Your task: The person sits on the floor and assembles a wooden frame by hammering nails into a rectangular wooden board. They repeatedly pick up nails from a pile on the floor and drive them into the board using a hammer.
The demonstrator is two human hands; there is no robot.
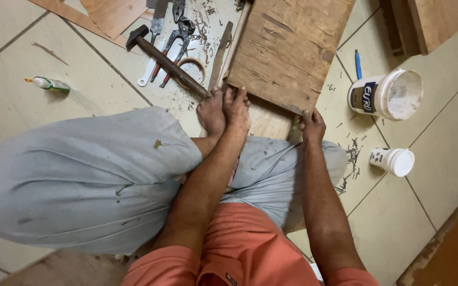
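Wooden board [284, 50] gripped at its near edge by both hands [271, 114], white label-banded tub [385, 95] to its right.

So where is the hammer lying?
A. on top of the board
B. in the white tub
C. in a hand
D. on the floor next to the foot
D: the hammer lies on the floor tiles among other tools, its handle end reaching the foot.

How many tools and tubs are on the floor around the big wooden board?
Hammer: 1
Pliers: 1
Blue pen: 1
White tubs, one big, one small: 2
Glue bottle: 1
Total: 6
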